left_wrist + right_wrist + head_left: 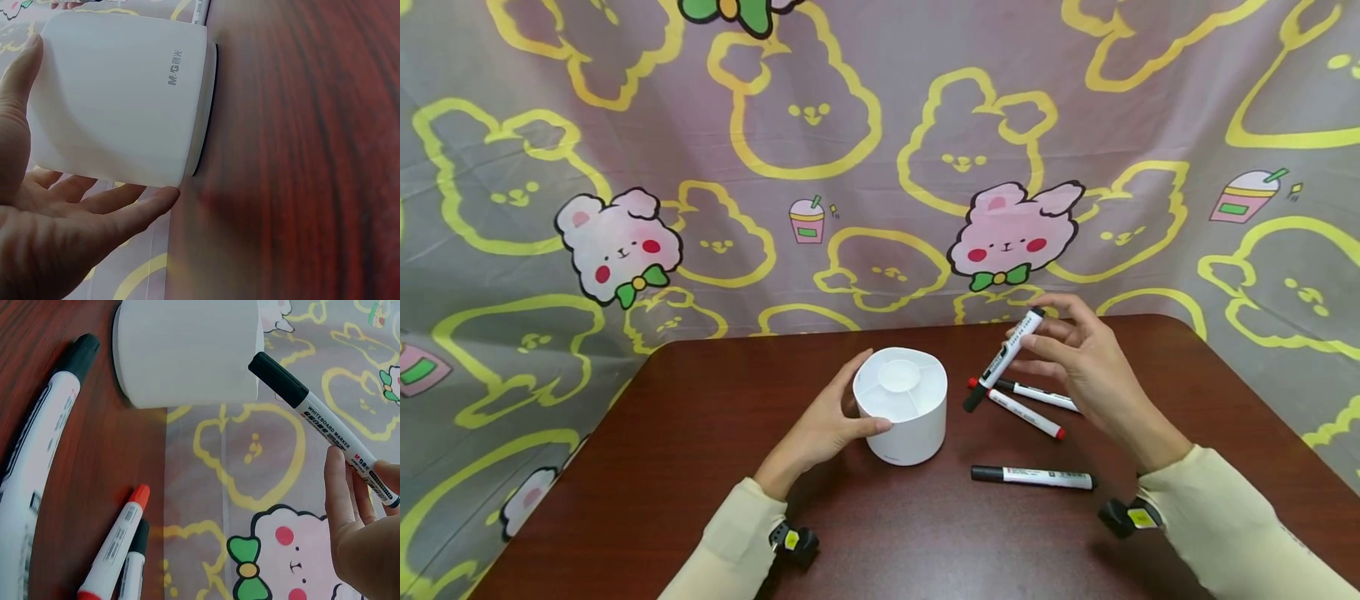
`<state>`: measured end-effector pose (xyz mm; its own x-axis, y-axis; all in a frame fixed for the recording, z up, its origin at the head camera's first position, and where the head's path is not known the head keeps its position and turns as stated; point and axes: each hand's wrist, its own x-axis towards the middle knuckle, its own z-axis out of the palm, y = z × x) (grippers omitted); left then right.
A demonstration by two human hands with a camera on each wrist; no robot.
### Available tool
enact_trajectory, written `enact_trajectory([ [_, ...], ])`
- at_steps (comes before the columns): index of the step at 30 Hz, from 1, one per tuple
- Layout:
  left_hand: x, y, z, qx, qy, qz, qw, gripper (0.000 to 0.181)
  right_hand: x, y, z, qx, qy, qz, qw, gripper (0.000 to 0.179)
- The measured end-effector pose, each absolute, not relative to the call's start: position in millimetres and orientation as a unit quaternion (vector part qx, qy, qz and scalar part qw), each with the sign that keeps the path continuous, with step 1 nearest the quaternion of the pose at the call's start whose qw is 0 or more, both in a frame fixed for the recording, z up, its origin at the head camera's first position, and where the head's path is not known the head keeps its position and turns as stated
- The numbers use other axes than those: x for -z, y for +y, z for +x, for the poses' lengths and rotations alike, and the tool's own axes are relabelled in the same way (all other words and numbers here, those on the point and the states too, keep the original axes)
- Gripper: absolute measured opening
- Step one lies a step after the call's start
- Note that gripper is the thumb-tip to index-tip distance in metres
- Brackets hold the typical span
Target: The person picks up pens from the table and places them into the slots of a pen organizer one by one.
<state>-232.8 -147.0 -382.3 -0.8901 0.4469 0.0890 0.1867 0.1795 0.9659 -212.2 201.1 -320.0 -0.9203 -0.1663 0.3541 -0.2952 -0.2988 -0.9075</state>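
Note:
A white round pen holder (903,406) with inner compartments stands mid-table. My left hand (823,429) holds its side, thumb and fingers around the wall (119,94). My right hand (1086,362) pinches a black-capped whiteboard marker (1004,358), lifted and tilted, cap end pointing down-left just right of the holder; the same marker (319,419) shows in the right wrist view. On the table beneath lie a red-capped marker (1022,412), a black marker (1037,393) crossing it, and another black marker (1032,477) nearer me.
The dark red wooden table (700,500) has rounded far corners. A grey cloth with yellow bear outlines and pink bunnies (1011,233) hangs behind and around it. Small wrist cameras (793,542) sit at both sleeves.

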Motion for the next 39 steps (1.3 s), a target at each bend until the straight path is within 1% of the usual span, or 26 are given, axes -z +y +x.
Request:
enact_trajectory([
  [8,380.3,-147.6,-233.5,-0.604,0.762,0.208,0.105,0.106,310.9,191.2,-213.5,-0.779,-0.597,0.182,0.052,0.036],
  [15,378.5,-149.1,-233.6,-0.596,0.769,0.210,0.097,0.105,307.9,178.9,-218.1,-0.789,-0.583,0.183,0.059,0.031],
  [21,378.5,-150.2,-234.1,-0.590,0.773,0.213,0.091,0.103,307.4,168.0,-218.6,-0.781,-0.601,0.160,0.055,0.028],
  [24,378.6,-151.4,-234.1,-0.592,0.770,0.218,0.091,0.102,308.0,163.1,-219.4,-0.777,-0.609,0.153,0.053,0.030],
  [29,378.1,-152.5,-234.7,-0.591,0.769,0.226,0.092,0.100,311.5,157.2,-220.9,-0.776,-0.612,0.149,0.043,0.026],
  [32,377.6,-154.0,-234.8,-0.587,0.771,0.227,0.092,0.098,314.3,153.8,-221.7,-0.774,-0.616,0.142,0.036,0.027],
  [36,377.6,-155.4,-235.4,-0.583,0.775,0.225,0.093,0.096,317.8,148.8,-223.6,-0.768,-0.625,0.135,0.031,0.033],
  [39,377.9,-155.8,-235.5,-0.582,0.776,0.223,0.095,0.096,321.2,146.7,-225.1,-0.760,-0.635,0.133,0.030,0.031],
])
